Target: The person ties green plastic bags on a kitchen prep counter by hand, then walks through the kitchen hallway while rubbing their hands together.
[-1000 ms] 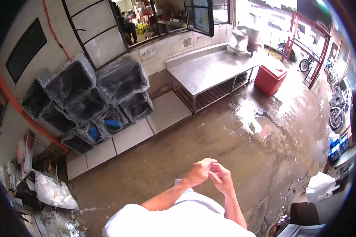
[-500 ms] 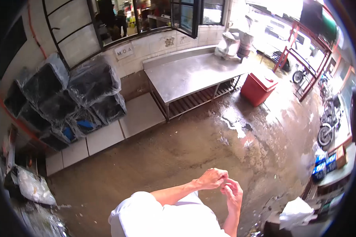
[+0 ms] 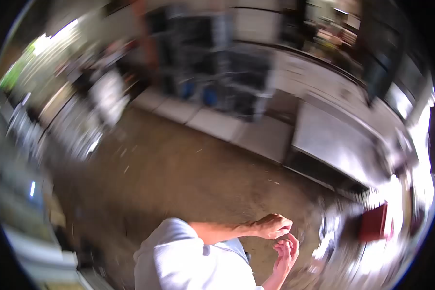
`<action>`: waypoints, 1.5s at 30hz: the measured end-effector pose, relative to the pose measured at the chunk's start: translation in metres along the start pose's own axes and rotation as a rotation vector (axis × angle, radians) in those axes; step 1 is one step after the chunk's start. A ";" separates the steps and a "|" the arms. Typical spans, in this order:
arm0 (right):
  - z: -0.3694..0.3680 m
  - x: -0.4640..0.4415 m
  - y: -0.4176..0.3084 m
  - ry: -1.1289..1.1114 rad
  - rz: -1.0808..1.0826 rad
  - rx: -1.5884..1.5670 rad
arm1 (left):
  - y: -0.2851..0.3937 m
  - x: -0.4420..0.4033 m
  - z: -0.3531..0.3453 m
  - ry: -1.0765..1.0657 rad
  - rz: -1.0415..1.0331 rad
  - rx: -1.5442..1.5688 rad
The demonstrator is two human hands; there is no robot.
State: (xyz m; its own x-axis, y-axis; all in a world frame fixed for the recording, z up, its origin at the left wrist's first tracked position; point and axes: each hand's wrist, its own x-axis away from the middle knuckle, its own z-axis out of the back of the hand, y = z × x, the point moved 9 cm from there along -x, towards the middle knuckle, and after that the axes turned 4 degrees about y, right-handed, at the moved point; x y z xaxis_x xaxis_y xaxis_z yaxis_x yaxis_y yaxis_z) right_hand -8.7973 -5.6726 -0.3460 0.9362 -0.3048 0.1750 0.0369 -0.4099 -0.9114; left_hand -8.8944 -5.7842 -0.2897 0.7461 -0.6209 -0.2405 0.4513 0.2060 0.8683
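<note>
Low in the view, right of centre, my left hand (image 3: 273, 226) has its fingers curled together, and whatever they may hold is too small to make out. Just below it is my right hand (image 3: 285, 252), its fingers bent and partly apart, with no object visible in it. The fingertips of both hands are close together, in front of my body in a white shirt (image 3: 193, 256). Beneath them lies the wet brown floor (image 3: 169, 169).
Motion blurs the surroundings. Stacked dark crates (image 3: 198, 53) in plastic stand on a pale tiled ledge (image 3: 212, 123). A metal table (image 3: 338, 140) is at the right, with a red cooler (image 3: 373, 223) below it. White bags (image 3: 108, 94) are at upper left.
The view has swung to the left, so crates, table and cooler now appear further right. Both hands have stayed close together in front of my body.
</note>
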 end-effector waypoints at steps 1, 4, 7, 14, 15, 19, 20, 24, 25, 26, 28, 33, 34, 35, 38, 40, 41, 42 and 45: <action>0.003 -0.008 0.012 -0.101 -0.080 0.047 | -0.011 0.013 0.006 0.118 0.028 -0.024; -0.016 -0.013 0.022 -0.265 -0.209 0.082 | -0.022 0.066 0.031 0.400 0.229 -0.060; -0.062 -0.001 0.031 -0.476 -0.335 0.143 | -0.031 0.132 0.036 0.552 0.309 -0.046; -0.255 0.064 0.110 -1.062 -0.433 0.310 | -0.030 0.290 0.124 0.958 0.522 -0.258; -0.278 0.075 0.121 -1.109 -0.442 0.323 | -0.038 0.314 0.136 1.024 0.563 -0.285; -0.355 0.108 0.147 -1.260 -0.425 0.392 | -0.031 0.386 0.188 1.204 0.621 -0.332; -0.373 0.116 0.147 -1.282 -0.420 0.384 | -0.027 0.400 0.199 1.236 0.618 -0.332; -0.421 0.136 0.144 -1.316 -0.366 0.380 | -0.028 0.436 0.238 1.310 0.570 -0.294; -0.427 0.138 0.146 -1.313 -0.372 0.391 | -0.027 0.440 0.246 1.314 0.560 -0.276; -0.431 0.140 0.149 -1.311 -0.383 0.402 | -0.022 0.443 0.255 1.269 0.605 -0.367; -0.436 0.146 0.156 -1.324 -0.392 0.405 | -0.026 0.447 0.267 1.259 0.598 -0.344; -0.431 0.144 0.172 -1.391 -0.374 0.450 | -0.034 0.441 0.279 1.231 0.713 -0.339; -0.432 0.144 0.172 -1.403 -0.334 0.457 | -0.036 0.434 0.280 1.223 0.684 -0.350; -0.438 0.153 0.154 -1.397 -0.405 0.121 | -0.036 0.435 0.279 1.240 0.687 -0.375; -0.433 0.138 0.154 -1.355 -0.387 0.343 | -0.034 0.420 0.262 1.226 0.636 -0.387; -0.442 0.129 0.172 -1.355 -0.435 0.331 | -0.029 0.422 0.273 1.286 0.612 -0.411; -0.445 0.126 0.174 -1.379 -0.441 0.326 | -0.028 0.421 0.272 1.306 0.606 -0.398; -0.447 0.118 0.176 -1.379 -0.437 0.320 | -0.030 0.414 0.274 1.305 0.586 -0.376; -0.451 0.116 0.165 -1.367 -0.436 0.301 | -0.030 0.409 0.279 1.266 0.570 -0.332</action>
State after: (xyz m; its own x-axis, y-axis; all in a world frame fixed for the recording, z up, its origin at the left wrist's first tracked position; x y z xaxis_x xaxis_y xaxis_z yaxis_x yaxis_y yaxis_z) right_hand -8.8405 -6.1631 -0.3078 0.4211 0.8983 0.1256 0.3071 -0.0109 -0.9516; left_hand -8.7393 -6.2555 -0.2926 0.7081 0.6519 -0.2712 -0.0945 0.4682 0.8786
